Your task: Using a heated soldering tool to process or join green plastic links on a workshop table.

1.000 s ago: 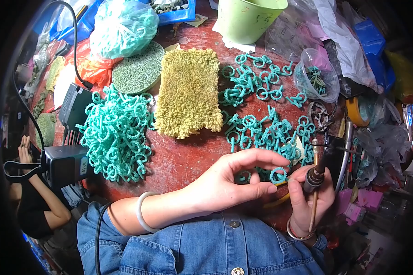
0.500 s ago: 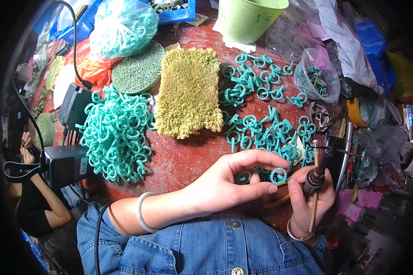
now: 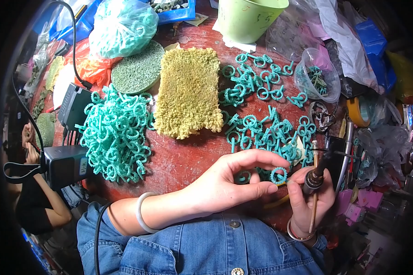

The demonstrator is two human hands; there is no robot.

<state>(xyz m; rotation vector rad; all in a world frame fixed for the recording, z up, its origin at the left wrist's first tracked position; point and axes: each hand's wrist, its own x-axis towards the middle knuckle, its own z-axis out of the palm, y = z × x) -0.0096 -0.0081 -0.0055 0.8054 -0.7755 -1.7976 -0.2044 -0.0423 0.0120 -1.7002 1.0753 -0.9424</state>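
Near the lower middle, my left hand [image 3: 234, 181] curls with its thumb and fingers around a small teal beaded ring [image 3: 278, 175], which has a short stem. My right hand [image 3: 314, 197] is closed around a dark, round-collared tool [image 3: 314, 179] and a thin brown stick [image 3: 314, 206] that runs upright through the grip. Its fingertips come close to the ring; whether they touch it I cannot tell. Just beyond both hands lies a loose spread of matching teal ring pieces [image 3: 257, 130]. A denser heap of teal pieces [image 3: 114, 137] sits left of the yellow crumbly block [image 3: 188, 91].
A green round pad [image 3: 138, 68] and a bag of teal pieces [image 3: 124, 27] lie at the back left. Beyond stands a light green bucket [image 3: 250, 20]. A clear tub [image 3: 317, 75] and yellow tape roll [image 3: 357, 112] are right. Black adapters [image 3: 65, 166] and another person's arm [image 3: 50, 197] are left.
My hands and the ring hold almost still; the dark tool has shifted very slightly. At the far left, the other person's hands have moved a little.
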